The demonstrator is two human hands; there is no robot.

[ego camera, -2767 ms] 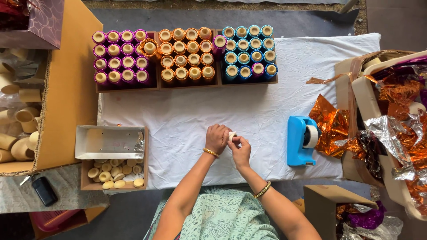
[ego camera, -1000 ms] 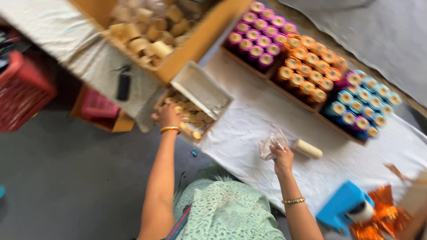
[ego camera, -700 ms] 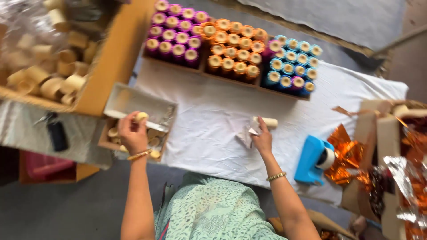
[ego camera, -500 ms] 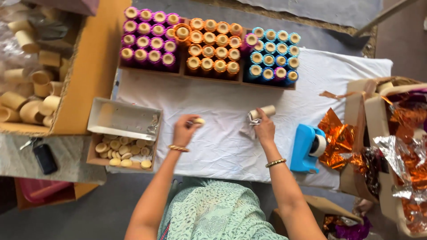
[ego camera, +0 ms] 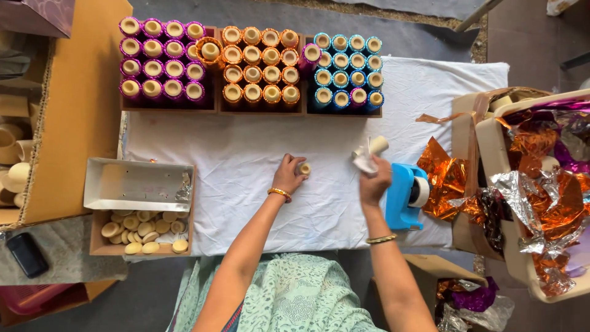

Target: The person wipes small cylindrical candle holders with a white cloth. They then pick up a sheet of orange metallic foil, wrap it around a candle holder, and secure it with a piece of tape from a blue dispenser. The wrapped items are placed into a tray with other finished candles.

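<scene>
The left hand (ego camera: 287,174) is pinching a small round cream plug (ego camera: 304,168) between thumb and fingertips, just above the white cloth (ego camera: 258,154) that is covering the table. The plug is looking like a short disc with a darker middle, matte and chalky. The right hand (ego camera: 373,182) is closing around a plain cardboard tube (ego camera: 376,146) and a crumpled scrap of white paper (ego camera: 364,162); the tube is tilting up and away from the hand, pale tan and smooth, and its lower end is hiding behind the paper and fingers. Both wrists are wearing thin gold bangles.

Just right of that hand a blue plastic tape dispenser (ego camera: 403,195) is sitting with a pale roll in it. Beyond it, crinkled orange and silver foil (ego camera: 534,178) is spilling from cardboard cartons, partly cut off by the frame edge. Along the far side three wooden trays are holding upright tubes wrapped in shiny foil: purple tubes (ego camera: 161,61), orange tubes (ego camera: 258,64) and blue tubes (ego camera: 347,71), each showing a cream cap. At near left a shallow box of cream discs (ego camera: 144,230) is lying half hidden under a grey metal tray (ego camera: 135,190). A large cardboard carton (ego camera: 74,110) of bare tubes is running out of view at left, and a dark phone-like object (ego camera: 26,254) is lying below it, hard to identify
</scene>
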